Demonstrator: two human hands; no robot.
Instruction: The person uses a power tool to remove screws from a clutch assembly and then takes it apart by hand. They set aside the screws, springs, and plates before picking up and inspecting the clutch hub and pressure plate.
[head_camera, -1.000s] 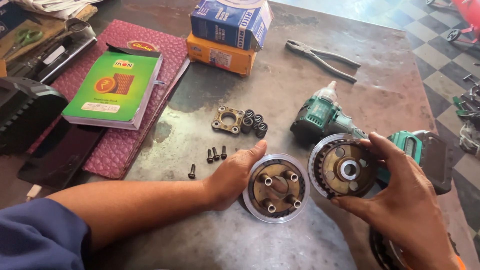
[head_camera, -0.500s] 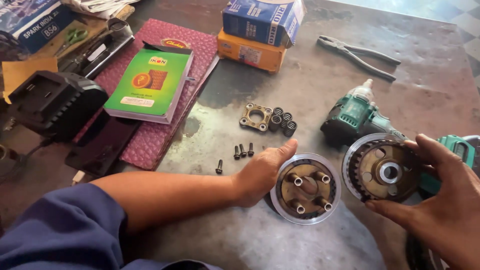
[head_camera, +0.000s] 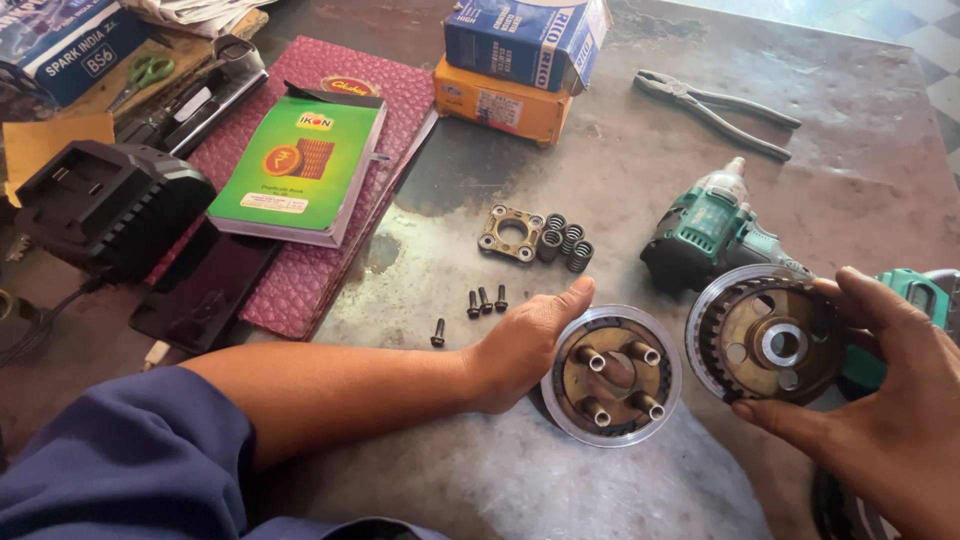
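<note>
toothed clutch hub (head_camera: 775, 340) sits tilted in the right hand (head_camera: 880, 400), fingers closed around its rim, above the metal table (head_camera: 640, 150). beside it the left hand (head_camera: 525, 345) rests open against the round pressure plate (head_camera: 612, 375), which lies flat near four bolts (head_camera: 475, 305).

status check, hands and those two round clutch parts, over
Left hand steadies four-post hub flat on table. Right hand holds toothed hub tilted up. Green impact wrench close behind.
</note>
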